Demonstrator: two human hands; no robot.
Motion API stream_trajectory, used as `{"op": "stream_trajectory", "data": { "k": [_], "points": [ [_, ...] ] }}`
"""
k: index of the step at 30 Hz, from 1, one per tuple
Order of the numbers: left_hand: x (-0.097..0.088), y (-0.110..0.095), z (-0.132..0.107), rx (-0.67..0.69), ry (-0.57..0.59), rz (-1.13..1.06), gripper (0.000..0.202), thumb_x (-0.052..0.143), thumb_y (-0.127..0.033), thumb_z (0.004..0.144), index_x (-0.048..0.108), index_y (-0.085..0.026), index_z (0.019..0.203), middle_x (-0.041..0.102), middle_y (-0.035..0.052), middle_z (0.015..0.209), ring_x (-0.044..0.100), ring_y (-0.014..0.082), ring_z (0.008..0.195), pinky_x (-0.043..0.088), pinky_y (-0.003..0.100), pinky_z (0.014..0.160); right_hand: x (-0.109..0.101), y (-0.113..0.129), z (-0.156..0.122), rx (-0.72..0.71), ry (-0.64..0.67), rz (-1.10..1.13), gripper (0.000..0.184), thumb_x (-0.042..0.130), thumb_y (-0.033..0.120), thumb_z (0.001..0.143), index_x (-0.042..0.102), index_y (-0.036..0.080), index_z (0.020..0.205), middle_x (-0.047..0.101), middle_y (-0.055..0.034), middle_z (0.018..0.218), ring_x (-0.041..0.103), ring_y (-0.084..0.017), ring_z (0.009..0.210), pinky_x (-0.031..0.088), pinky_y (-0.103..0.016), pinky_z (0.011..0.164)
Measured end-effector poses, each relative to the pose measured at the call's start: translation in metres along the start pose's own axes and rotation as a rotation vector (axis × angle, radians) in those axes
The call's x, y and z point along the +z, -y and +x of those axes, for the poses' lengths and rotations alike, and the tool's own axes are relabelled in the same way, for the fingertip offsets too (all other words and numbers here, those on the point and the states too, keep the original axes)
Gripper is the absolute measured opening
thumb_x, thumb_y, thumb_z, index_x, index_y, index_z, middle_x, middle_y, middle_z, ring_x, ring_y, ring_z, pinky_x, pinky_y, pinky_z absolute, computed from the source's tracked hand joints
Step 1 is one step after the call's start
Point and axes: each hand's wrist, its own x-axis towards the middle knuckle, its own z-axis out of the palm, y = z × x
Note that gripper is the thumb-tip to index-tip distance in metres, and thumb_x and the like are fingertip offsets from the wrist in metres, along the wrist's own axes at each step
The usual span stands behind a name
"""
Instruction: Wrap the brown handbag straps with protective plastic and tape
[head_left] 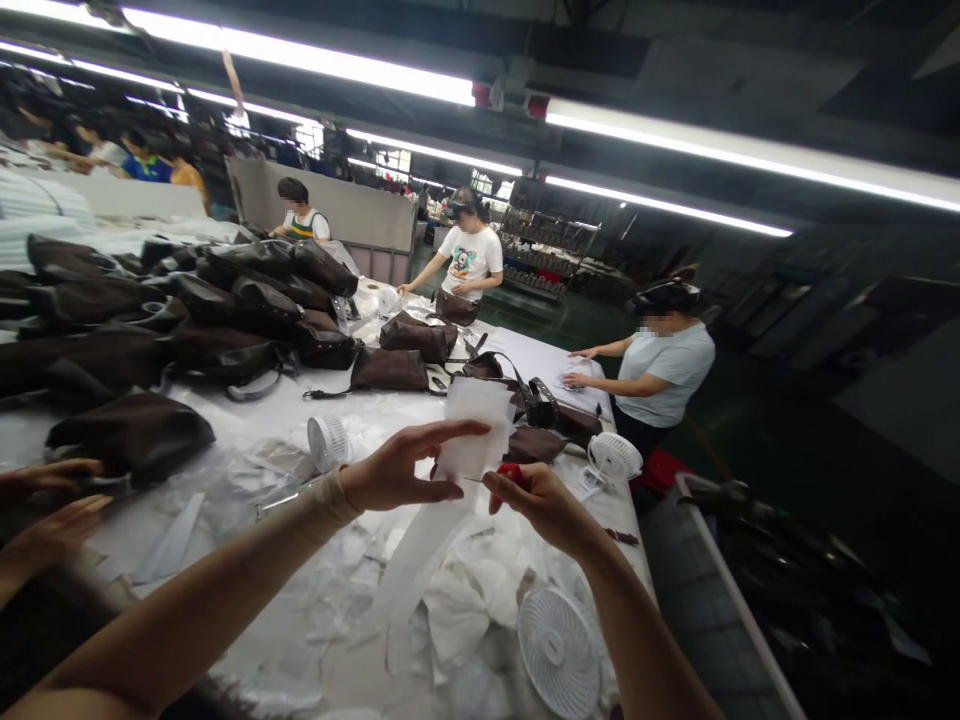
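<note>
My left hand [401,465] pinches a tall strip of translucent white plastic sheet [472,430], whose lower length [420,560] hangs down to the table. My right hand [544,510] grips a small pair of red-handled scissors [511,474], with the thin blades pointing left toward the sheet. The blades sit very close to the sheet's edge, but I cannot tell whether they touch it. A beige wrap [315,510] covers my left forearm. Crumpled white sheet scraps [457,610] lie on the table below my hands.
A long white table [247,520] carries a heap of dark brown leather bags [225,300] and several small white desk fans, one [559,652] just below my right forearm. A co-worker's hands [49,515] work at the left edge. Other people stand along the table.
</note>
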Motion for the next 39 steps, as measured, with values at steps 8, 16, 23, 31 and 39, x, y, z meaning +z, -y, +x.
{"op": "stream_trajectory", "data": {
  "k": [8, 16, 23, 31, 39],
  "points": [
    [0.001, -0.003, 0.002, 0.025, 0.012, 0.077, 0.065, 0.072, -0.023, 0.076, 0.048, -0.015, 0.136, 0.056, 0.0172, 0.133, 0.056, 0.0261, 0.118, 0.051, 0.03, 0.093, 0.002, 0.0, 0.004, -0.019, -0.038, -0.009, 0.051, 0.059, 0.06, 0.078, 0.059, 0.015, 0.055, 0.034, 0.0044, 0.049, 0.026, -0.008, 0.051, 0.02, -0.027, 0.05],
    [0.001, -0.003, 0.001, 0.007, 0.017, 0.053, 0.065, 0.072, -0.025, 0.077, 0.049, -0.014, 0.136, 0.058, 0.0174, 0.129, 0.062, 0.0228, 0.104, 0.053, 0.027, 0.083, 0.006, 0.001, 0.006, -0.04, -0.043, -0.034, 0.049, 0.059, 0.059, 0.078, 0.06, 0.015, 0.058, 0.035, 0.0041, 0.05, 0.028, -0.008, 0.051, 0.021, -0.026, 0.05],
    [0.003, -0.003, 0.003, 0.026, 0.03, 0.044, 0.064, 0.071, -0.026, 0.078, 0.047, -0.016, 0.137, 0.059, 0.0169, 0.129, 0.064, 0.0222, 0.098, 0.055, 0.027, 0.078, 0.009, 0.005, 0.007, -0.028, -0.062, -0.078, 0.048, 0.06, 0.059, 0.077, 0.062, 0.015, 0.058, 0.039, 0.0036, 0.049, 0.031, -0.008, 0.049, 0.023, -0.026, 0.048],
    [0.006, -0.005, 0.004, 0.034, 0.019, 0.068, 0.063, 0.071, -0.027, 0.077, 0.049, -0.015, 0.135, 0.063, 0.0162, 0.123, 0.065, 0.0181, 0.084, 0.053, 0.022, 0.064, 0.013, -0.001, 0.01, -0.097, -0.088, -0.07, 0.045, 0.061, 0.055, 0.078, 0.061, 0.015, 0.058, 0.046, 0.0022, 0.051, 0.036, -0.009, 0.05, 0.029, -0.025, 0.051],
    [0.008, 0.002, 0.001, 0.003, 0.023, 0.076, 0.066, 0.073, -0.026, 0.076, 0.048, -0.017, 0.137, 0.058, 0.0161, 0.13, 0.064, 0.0195, 0.093, 0.053, 0.022, 0.069, 0.015, -0.005, 0.006, -0.063, -0.092, -0.063, 0.042, 0.066, 0.051, 0.075, 0.052, 0.016, 0.057, 0.038, 0.0043, 0.054, 0.031, -0.008, 0.053, 0.023, -0.024, 0.049]
  ]
}}
